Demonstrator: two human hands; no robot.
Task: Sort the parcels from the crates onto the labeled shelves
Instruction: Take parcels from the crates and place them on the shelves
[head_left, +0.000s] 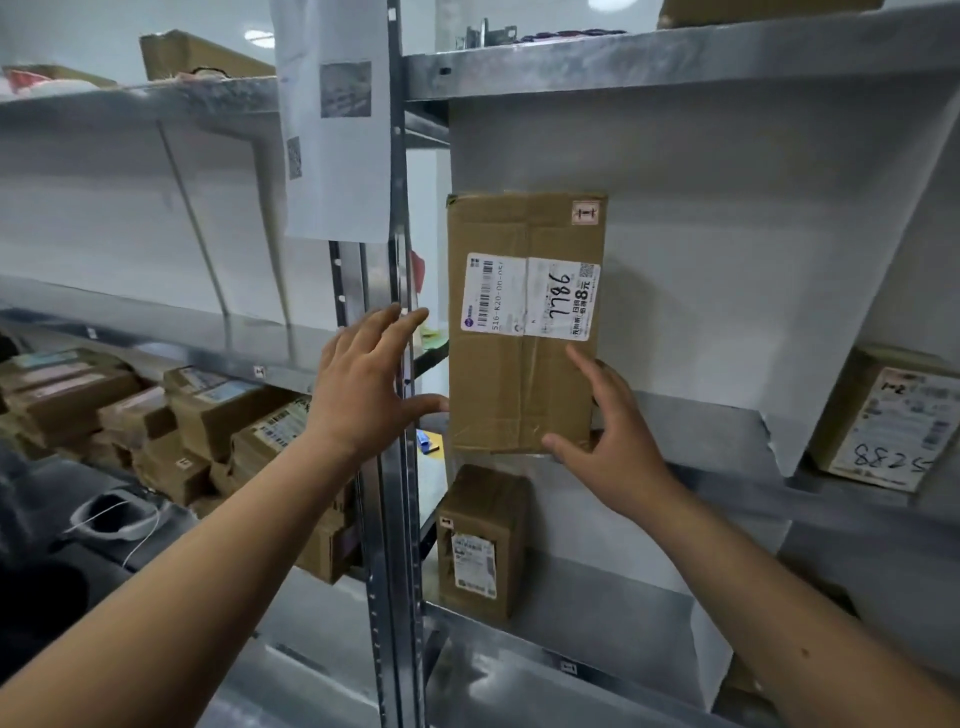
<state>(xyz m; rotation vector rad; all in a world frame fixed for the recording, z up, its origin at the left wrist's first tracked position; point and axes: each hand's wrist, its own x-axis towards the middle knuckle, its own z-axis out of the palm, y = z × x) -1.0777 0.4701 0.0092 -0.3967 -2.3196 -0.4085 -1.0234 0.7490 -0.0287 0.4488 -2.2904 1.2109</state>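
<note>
Standing on the steel shelf (696, 431) is a tall taped cardboard parcel (511, 395).

Grey metal shelves (675, 57) fill the view, meeting at a slotted upright (397, 519). White panels (727, 234) back them. A printed sheet (337, 130) hangs on the upright. Ceiling lights (258, 36) glow above.

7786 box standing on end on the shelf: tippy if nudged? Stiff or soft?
Likely tippy: the 7786 box stands on its narrow end, taller than wide, with the left hand and right hand at its lower edges. Probably stiff: its faces look flat, edges mostly square. The tape down its front may be slick.
</note>
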